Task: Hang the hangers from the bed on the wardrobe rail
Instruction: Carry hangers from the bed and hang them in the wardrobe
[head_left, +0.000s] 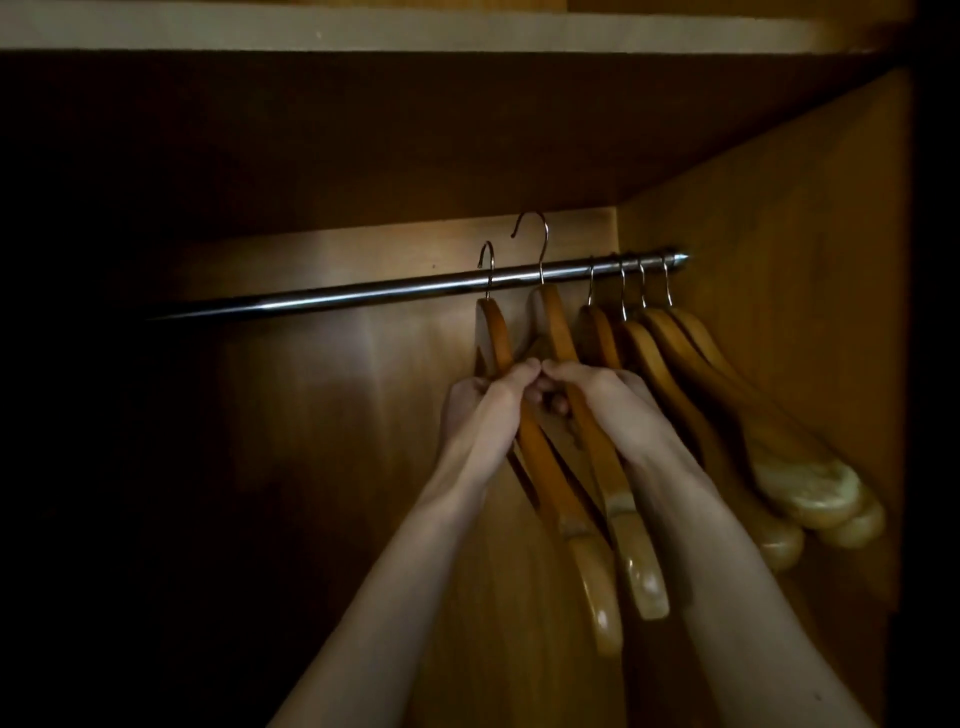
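Gripping one orange-brown wooden hanger (501, 340) in my left hand (483, 400) and another (558, 327) in my right hand (597, 387), I raise both so their steel hooks clear the chrome wardrobe rail (363, 293); four hung hangers (670, 338) crowd its right end.

Left third of wardrobe (104, 415) lost in dark; rail (363, 291) fades out toward 9 o'clock, its left end unseen. Both forearms cut off by bottom edge at 6 o'clock. Left hand (480, 400) and right hand (597, 387) cover the middles of two hangers (550, 467); fingers on the far side hidden, so each grip only partly readable. Far arms of the four hung hangers (691, 364) at 3 o'clock hidden behind their near arms. Shelf (415, 31) at 12 o'clock cropped by top edge.
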